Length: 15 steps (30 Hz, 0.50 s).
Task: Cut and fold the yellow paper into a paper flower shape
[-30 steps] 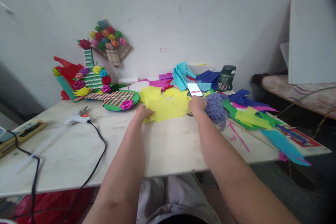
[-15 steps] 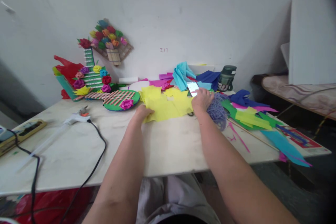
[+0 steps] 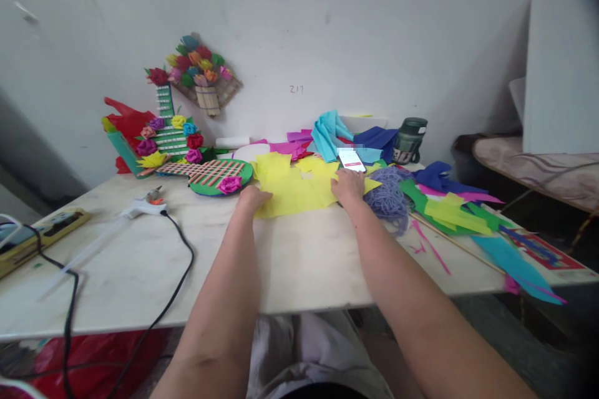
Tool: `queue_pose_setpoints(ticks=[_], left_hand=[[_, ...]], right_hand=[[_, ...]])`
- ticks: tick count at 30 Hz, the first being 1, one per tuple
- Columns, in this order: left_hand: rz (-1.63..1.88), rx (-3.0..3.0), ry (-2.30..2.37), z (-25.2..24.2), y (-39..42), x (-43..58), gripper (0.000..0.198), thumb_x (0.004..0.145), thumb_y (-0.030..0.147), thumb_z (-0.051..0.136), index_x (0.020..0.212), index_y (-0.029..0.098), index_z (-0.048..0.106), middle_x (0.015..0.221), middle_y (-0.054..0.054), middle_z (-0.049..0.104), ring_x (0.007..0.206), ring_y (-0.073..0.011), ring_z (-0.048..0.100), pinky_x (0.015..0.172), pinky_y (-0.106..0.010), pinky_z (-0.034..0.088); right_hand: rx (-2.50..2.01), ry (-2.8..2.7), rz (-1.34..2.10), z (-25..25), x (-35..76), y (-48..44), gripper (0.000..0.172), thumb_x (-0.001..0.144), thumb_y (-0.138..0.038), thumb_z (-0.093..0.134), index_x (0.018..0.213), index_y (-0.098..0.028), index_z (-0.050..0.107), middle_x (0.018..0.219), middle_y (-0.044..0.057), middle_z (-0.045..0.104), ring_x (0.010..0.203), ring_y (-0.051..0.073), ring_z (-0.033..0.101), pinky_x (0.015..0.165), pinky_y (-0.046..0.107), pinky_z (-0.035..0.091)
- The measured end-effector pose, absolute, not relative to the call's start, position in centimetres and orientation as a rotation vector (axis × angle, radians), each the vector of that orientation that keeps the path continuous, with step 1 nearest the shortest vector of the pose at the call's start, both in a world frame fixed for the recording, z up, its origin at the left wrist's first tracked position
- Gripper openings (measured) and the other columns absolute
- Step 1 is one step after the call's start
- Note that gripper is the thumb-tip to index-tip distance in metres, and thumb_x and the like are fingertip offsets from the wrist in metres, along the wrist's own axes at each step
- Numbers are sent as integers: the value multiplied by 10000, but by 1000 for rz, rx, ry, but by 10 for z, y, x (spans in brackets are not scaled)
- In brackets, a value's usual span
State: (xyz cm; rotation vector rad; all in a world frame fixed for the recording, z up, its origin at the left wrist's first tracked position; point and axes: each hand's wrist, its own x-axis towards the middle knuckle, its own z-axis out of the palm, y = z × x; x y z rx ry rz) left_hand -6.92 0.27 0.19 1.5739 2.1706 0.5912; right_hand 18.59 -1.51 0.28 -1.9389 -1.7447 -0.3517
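A sheet of yellow crepe paper (image 3: 299, 193) lies spread on the table between my hands. My left hand (image 3: 254, 199) grips its left edge, thumb on top and the other fingers mostly hidden. At the right edge, my right hand (image 3: 349, 187) is closed on the paper, and a yellow corner pokes out past it. Just beyond the right hand lies a phone (image 3: 352, 160) with a lit screen. A tangle of purple-grey yarn (image 3: 389, 199) sits right beside that hand.
Left of the paper stand a flower-decorated guitar-shaped craft (image 3: 218, 176) and a white glue gun (image 3: 146, 207) with a black cord. Blue crepe paper (image 3: 327, 134) and a green bottle (image 3: 409, 139) are at the back. Coloured strips and a thin stick (image 3: 458, 243) lie right.
My right hand has drawn back and slightly left from beside the phone and yarn to the paper's edge. My left hand stays at the left edge. The view has shifted slightly.
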Motion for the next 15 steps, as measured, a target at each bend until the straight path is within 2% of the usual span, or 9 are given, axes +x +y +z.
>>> queue_pose_setpoints(ticks=[3,5,9,12,15], left_hand=[[546,1627,2181,9,-2,-68,418,579,450,594,851,135,630,980,-140,629,870,-261,599,666,-288,448],[536,1641,2263,14,-7,-67,357,603,378,572,854,131,634,968,-148,630,868,-274,597,679,-307,445],[570,1656,2357,17,-15,-65,364,610,275,564,935,121,619,1017,-172,606,914,-296,578,702,-344,445],[620,1653,2377,13,-15,-66,408,648,341,560,982,110,602,1065,-200,577,940,-310,565,718,-370,443],[644,1653,2367,7,-14,-68,459,684,447,524,979,105,602,1055,-211,577,948,-313,562,732,-378,440]], right_hand=[[-1676,-1983,-315,3,169,-16,373,822,-338,384,1098,-157,555,1244,96,478,1135,219,401,996,391,158],[-1575,-2161,-234,1,157,-18,443,835,-401,343,1184,-173,494,1331,69,386,1212,203,319,1023,383,122],[-1706,-2437,108,-10,143,-18,658,798,-562,294,1344,-197,265,1432,29,166,1302,223,135,1036,424,103],[-1828,-2490,259,-18,143,-15,695,782,-610,248,1358,-221,223,1440,11,129,1312,236,81,1032,458,97],[-1827,-2491,233,-21,145,-13,676,784,-609,252,1348,-235,250,1438,14,143,1311,239,84,1027,468,93]])
